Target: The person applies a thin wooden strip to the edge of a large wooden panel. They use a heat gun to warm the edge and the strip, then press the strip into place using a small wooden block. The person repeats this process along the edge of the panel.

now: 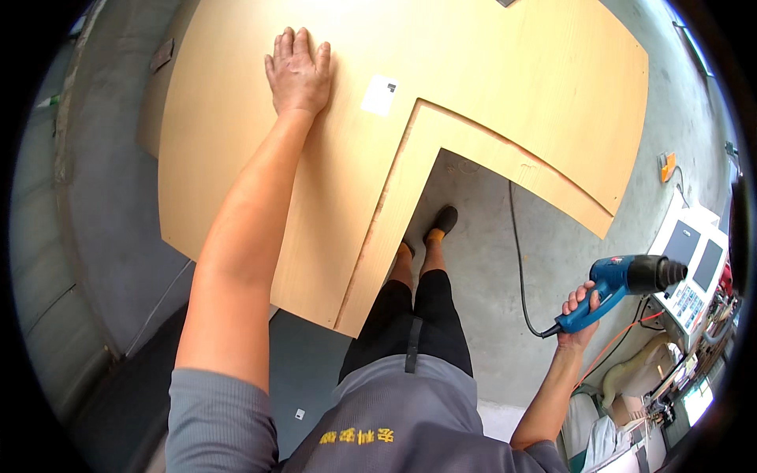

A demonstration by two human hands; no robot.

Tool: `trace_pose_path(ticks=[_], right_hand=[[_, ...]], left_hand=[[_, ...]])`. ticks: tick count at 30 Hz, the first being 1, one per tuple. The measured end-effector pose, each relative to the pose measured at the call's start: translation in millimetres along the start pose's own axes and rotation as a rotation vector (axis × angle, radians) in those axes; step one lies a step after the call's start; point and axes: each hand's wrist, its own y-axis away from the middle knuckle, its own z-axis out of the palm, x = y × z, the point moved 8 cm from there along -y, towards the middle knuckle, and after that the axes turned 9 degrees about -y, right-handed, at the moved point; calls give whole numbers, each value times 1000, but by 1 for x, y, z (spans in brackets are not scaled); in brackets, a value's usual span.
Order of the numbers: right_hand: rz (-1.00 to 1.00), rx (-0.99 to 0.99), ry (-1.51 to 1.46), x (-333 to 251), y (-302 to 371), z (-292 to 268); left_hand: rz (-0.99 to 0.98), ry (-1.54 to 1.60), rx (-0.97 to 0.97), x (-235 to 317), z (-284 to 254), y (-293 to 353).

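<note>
My left hand lies flat, fingers together, on a large light wooden panel with an L-shaped cut-out and a raised strip along its inner edge. A small white label is stuck to the panel just right of that hand. My right hand is out to the right, away from the panel, gripping the handle of a blue heat gun with a black nozzle pointing right. Its black cord runs across the concrete floor toward the panel.
My legs and dark shoes stand in the panel's cut-out on grey concrete floor. A white machine with a control panel sits at the right edge, with orange cable and clutter below it. A small orange object lies on the floor.
</note>
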Motion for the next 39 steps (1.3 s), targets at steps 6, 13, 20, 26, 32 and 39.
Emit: trace_pose_path(ticks=[6, 13, 20, 26, 32, 39], right_hand=[[0, 122, 64, 2, 7, -1], [-63, -37, -50, -28, 49, 7], [108, -273, 471, 5, 80, 98], [-351, -463, 1358, 43, 92, 119], [-315, -521, 1184, 53, 76, 142], [-414, -572, 1242, 40, 74, 169]], left_hand=[[-28, -2, -60, -5, 6, -1], [-19, -2, -39, -4, 4, -3], [-11, 12, -33, -3, 4, -3], [-5, -10, -25, -2, 1, -4], [-7, -2, -21, -1, 1, -2], [-5, -1, -34, -6, 3, -5]])
